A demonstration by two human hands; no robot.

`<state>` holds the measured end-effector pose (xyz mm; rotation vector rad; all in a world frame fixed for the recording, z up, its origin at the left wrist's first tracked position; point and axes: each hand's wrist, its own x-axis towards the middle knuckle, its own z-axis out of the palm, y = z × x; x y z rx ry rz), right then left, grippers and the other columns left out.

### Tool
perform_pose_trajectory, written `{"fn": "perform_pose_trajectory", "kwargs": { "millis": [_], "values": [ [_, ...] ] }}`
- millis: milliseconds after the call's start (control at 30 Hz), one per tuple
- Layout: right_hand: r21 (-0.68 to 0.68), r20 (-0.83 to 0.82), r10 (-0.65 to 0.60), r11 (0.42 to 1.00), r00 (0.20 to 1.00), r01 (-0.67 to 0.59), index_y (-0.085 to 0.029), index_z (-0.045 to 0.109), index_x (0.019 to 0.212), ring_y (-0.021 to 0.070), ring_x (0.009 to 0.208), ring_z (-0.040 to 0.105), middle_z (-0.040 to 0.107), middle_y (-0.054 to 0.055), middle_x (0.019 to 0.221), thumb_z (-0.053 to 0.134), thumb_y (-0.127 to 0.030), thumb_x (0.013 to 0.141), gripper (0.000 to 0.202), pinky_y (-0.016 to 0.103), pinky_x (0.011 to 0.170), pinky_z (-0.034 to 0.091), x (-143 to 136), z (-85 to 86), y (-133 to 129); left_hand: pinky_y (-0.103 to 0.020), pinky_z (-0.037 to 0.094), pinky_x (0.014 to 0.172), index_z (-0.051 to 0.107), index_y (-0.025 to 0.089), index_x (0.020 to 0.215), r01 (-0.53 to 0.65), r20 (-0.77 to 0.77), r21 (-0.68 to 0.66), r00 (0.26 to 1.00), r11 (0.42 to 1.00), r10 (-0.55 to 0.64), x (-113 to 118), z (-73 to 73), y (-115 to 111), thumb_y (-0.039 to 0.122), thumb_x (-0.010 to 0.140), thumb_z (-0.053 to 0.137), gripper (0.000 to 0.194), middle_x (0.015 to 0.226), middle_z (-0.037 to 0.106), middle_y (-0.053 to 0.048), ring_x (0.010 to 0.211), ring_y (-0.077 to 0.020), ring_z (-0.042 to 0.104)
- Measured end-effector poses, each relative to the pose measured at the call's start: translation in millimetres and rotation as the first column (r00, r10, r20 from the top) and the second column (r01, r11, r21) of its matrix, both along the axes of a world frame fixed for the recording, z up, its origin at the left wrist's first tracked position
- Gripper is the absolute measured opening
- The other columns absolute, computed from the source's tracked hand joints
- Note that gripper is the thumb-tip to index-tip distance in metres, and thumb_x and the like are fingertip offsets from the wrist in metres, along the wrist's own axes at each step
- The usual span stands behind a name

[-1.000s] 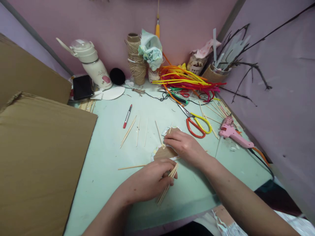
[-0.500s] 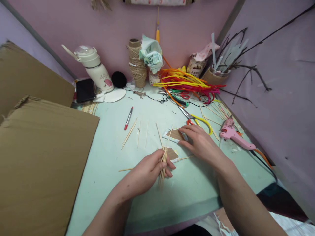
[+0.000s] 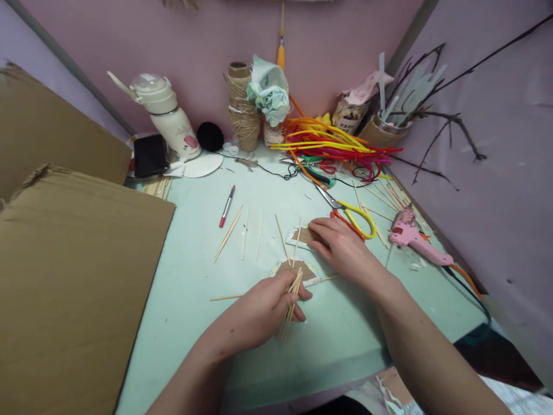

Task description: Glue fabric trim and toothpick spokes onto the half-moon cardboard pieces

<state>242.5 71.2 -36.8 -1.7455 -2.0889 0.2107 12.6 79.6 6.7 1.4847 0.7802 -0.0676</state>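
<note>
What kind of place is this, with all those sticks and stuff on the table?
Probably a little spot for making crafts. There's a pink glue gun, big scissors, and a bundle of thin sticks in the left hand.

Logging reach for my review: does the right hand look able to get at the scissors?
Likely yes: the right hand is close to the scissors, and nothing visible covers their yellow handle.

Pink wall (image 3: 199, 52), lilac side wall (image 3: 518, 173), pale tabletop (image 3: 185, 288)
</note>
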Motion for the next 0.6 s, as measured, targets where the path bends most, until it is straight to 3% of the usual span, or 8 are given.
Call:
{"fn": "perform_pose_trajectory", "kwargs": {
  "millis": [133,300,600],
  "values": [
    [-0.020,0.013,0.008,1.000,1.000,-0.008,-0.016,0.066,0.111,0.0309,0.109,0.060,0.066,0.015,0.119,0.055,-0.025,0.093,0.023,0.050,0.095,0.050,-0.6,2.7,-1.3,-0.035,0.050,0.085,0.053,0.020,0.109,0.024,-0.014,0.021,1.000,0.999,-0.024,0.4,-0.8,-1.5,0.032,0.098,0.036,0.024,0.123,0.065,-0.009,0.097,-0.0198,0.068],
    [-0.040,0.050,0.053,0.998,0.997,-0.051,-0.016,0.061,0.123,0.0333,0.117,0.056,0.062,0.016,0.129,0.064,-0.026,0.085,0.039,0.051,0.098,0.048,4.7,5.8,-7.9,-0.034,0.050,0.083,0.053,0.021,0.108,0.034,0.001,0.023,0.999,0.999,-0.034,-0.5,-4.6,-3.2,0.036,0.099,0.036,0.025,0.120,0.065,-0.008,0.096,-0.0196,0.068],
    [-0.143,0.089,0.073,0.988,0.993,-0.059,-0.013,0.065,0.117,0.0315,0.117,0.058,0.062,0.017,0.129,0.063,-0.021,0.085,0.033,0.046,0.098,0.048,0.7,11.2,4.2,-0.034,0.050,0.082,0.052,0.021,0.103,0.040,0.019,0.034,0.999,0.999,-0.041,0.2,-1.5,-3.9,0.033,0.098,0.033,0.023,0.122,0.065,-0.007,0.093,-0.0198,0.068]
  ]
}}
